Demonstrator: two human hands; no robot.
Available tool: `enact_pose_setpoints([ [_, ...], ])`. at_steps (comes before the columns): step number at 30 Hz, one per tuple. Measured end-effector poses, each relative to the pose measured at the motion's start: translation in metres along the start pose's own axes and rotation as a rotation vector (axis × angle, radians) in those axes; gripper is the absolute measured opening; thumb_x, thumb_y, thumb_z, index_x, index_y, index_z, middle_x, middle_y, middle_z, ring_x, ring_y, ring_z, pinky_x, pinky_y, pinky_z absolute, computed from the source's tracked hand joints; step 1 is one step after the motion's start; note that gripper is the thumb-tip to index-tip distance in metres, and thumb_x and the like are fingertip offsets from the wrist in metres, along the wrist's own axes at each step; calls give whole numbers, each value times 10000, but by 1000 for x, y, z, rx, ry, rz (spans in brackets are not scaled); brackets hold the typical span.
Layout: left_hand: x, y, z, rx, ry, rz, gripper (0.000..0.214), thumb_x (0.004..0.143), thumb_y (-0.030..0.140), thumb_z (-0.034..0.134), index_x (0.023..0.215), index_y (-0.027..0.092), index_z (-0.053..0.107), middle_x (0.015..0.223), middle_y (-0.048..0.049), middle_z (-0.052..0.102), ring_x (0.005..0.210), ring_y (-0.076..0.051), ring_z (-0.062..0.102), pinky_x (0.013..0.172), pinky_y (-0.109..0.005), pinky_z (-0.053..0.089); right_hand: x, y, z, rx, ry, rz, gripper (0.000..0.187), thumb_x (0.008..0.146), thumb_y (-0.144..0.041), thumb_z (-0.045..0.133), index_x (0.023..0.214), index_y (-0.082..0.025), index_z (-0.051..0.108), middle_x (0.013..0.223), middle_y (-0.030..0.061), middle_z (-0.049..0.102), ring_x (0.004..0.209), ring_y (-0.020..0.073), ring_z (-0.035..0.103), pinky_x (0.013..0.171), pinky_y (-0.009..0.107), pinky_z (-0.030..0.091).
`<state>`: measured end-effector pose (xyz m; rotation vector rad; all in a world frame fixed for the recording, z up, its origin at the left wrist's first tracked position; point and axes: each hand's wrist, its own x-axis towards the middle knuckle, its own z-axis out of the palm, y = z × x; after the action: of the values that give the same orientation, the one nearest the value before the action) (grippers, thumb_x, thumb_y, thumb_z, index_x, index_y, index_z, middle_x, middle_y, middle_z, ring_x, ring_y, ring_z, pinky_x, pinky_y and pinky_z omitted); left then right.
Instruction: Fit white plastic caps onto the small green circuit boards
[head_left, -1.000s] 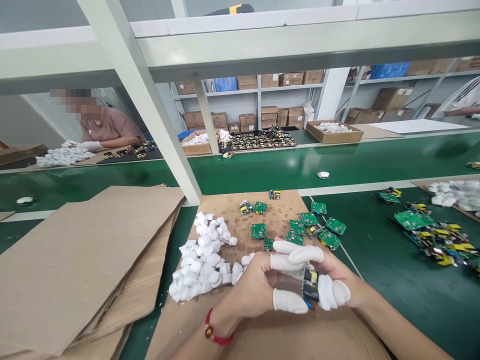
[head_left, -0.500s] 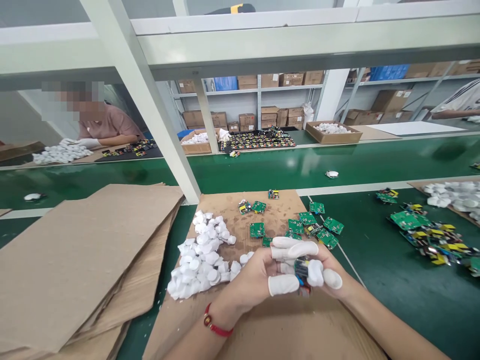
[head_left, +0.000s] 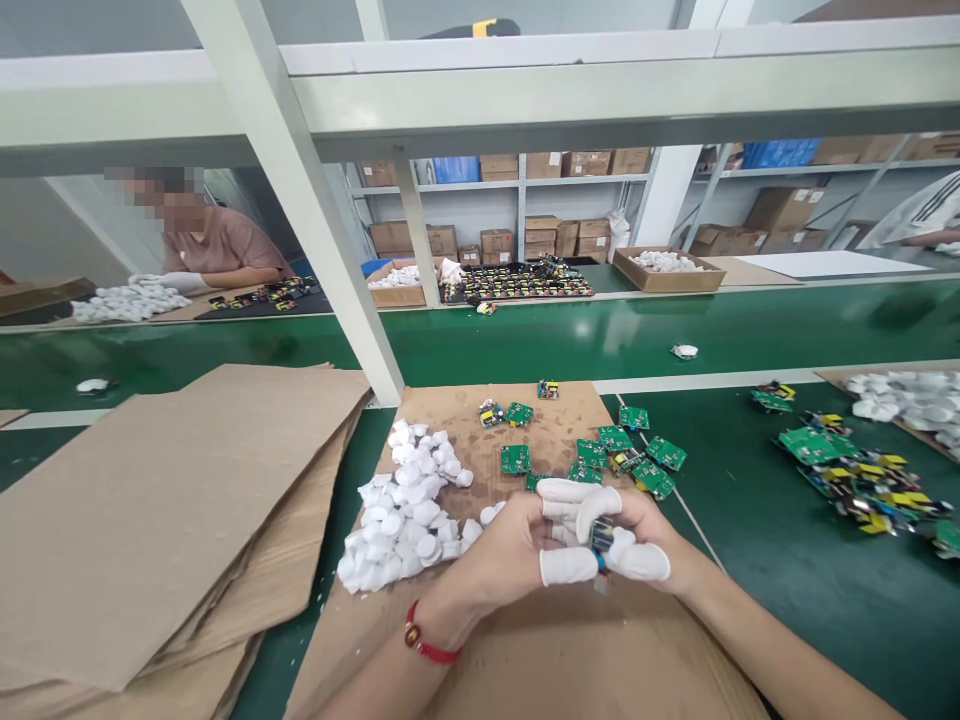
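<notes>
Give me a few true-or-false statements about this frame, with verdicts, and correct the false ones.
1. The left hand wears a red cord bracelet: true.
2. The right hand wears a full white glove: false; white finger cots cover its fingers.
3. Both hands hold a small circuit board: true.
4. The heap of white pieces lies right of the hands: false; it lies left of them, on cardboard.
5. Green circuit boards lie loose beyond the hands: true.
</notes>
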<state>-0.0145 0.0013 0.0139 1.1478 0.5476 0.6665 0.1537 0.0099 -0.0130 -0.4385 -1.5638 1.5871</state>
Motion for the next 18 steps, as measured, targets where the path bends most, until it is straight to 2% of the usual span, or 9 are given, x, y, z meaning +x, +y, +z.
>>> enact_pose_setpoints([
  [4,3,0,2,23,67,6,328,573,264,777,850,122,674,779,-44,673,682,-125,600,665,-232,470,0,4,1,91,32,28,252,675,-397,710,782,-178,648,1202,147,555,614,125,612,511,243,510],
  [6,5,1,4,12,78,13,316,581,274,771,834,115,668,781,-43,667,650,-107,577,648,-225,465,-1,5,2,121,76,51,285,673,-424,702,778,-167,636,1233,157,529,575,112,601,484,238,506],
  [9,6,1,4,10,72,14,318,576,287,772,818,113,664,804,-49,665,668,-111,573,642,-223,460,-1,5,2,82,83,52,344,672,-478,683,770,-153,630,1228,170,531,602,141,616,487,255,507],
  [14,6,-6,-3,124,88,36,345,576,282,771,866,124,673,832,-55,677,736,-152,607,690,-252,468,4,2,1,-133,80,-37,330,696,-486,667,686,-157,644,1087,136,630,665,175,630,522,247,479],
  [18,7,-6,-1,88,82,31,383,573,275,774,906,118,669,826,-64,677,722,-158,613,669,-253,474,4,4,-1,-150,96,-51,376,695,-549,640,719,-175,665,1068,128,641,731,214,640,599,308,495],
])
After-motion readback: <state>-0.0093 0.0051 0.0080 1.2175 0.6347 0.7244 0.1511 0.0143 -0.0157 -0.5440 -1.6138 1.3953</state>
